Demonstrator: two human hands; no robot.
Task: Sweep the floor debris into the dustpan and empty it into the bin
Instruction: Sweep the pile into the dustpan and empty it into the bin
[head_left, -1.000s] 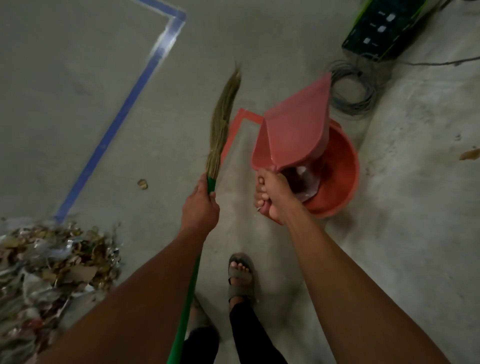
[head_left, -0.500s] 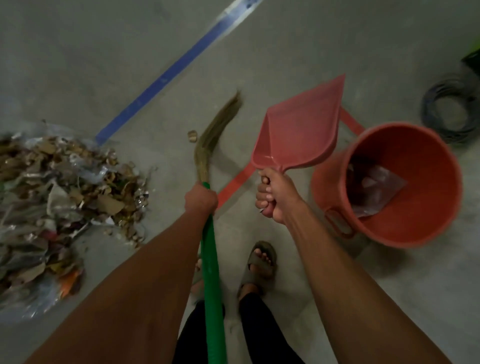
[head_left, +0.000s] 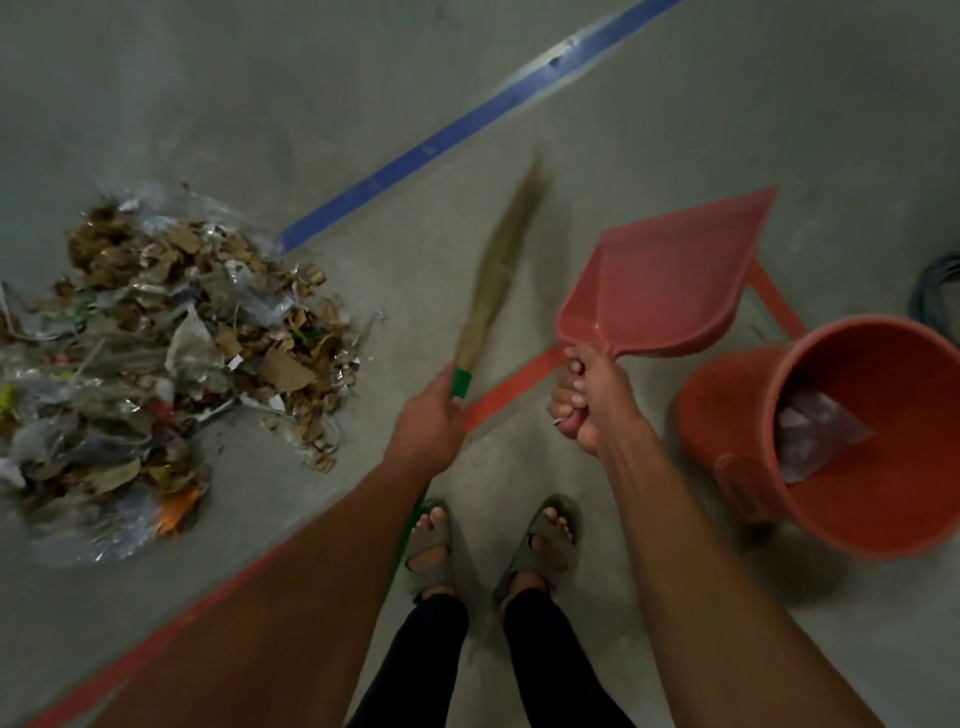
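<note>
My left hand (head_left: 428, 423) grips the green handle of a broom (head_left: 497, 270), just below its straw bristles, which point up and away, blurred. In my right hand (head_left: 589, 400) is the handle of a red dustpan (head_left: 670, 280), held in the air with its scoop turned away from me; nothing shows in it. A large pile of debris (head_left: 166, 353), made of cardboard scraps, plastic film and paper, lies on the floor to the left. The orange bin (head_left: 883, 499) stands at the right, with crumpled plastic inside.
Blue tape (head_left: 467, 124) and orange tape (head_left: 509, 389) lines run across the grey concrete floor. My sandalled feet (head_left: 488, 540) stand between the pile and the bin. A coil of dark cable (head_left: 935, 291) lies at the right edge.
The view has swung left, away from the bin and toward the debris pile. The dustpan has come off the bin's rim and is held up in the air. Both grips are unchanged.
</note>
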